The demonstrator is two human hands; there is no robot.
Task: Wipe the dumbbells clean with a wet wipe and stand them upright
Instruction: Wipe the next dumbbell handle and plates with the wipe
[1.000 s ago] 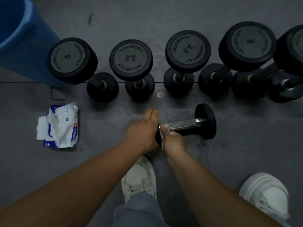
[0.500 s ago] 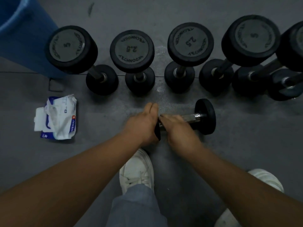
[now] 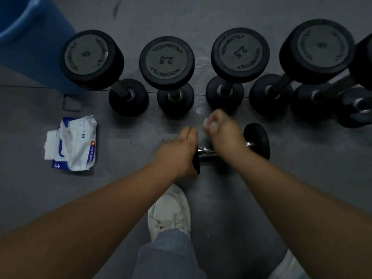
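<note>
A small black dumbbell [image 3: 257, 139] with a chrome handle lies on its side on the grey floor, just in front of me. My left hand [image 3: 179, 152] holds its left head and covers most of it. My right hand [image 3: 223, 131] is blurred and lifted above the handle, fingers curled round a white wet wipe [image 3: 211, 123]. Behind stands a row of upright dumbbells: a 5 [image 3: 88, 57], a 2.5 [image 3: 166, 61], another 2.5 [image 3: 239, 54] and a further 5 [image 3: 316, 49]. More dumbbells are cut off at the right edge.
An opened pack of wet wipes [image 3: 74, 143] lies on the floor at the left. A blue bin [image 3: 30, 37] stands in the far left corner. My white shoes [image 3: 169, 210] are below the hands, the right one [image 3: 287, 266] at the bottom edge.
My right hand has come off the chrome handle and risen up and away from me with the wipe. The left hand stays on the dumbbell's left head.
</note>
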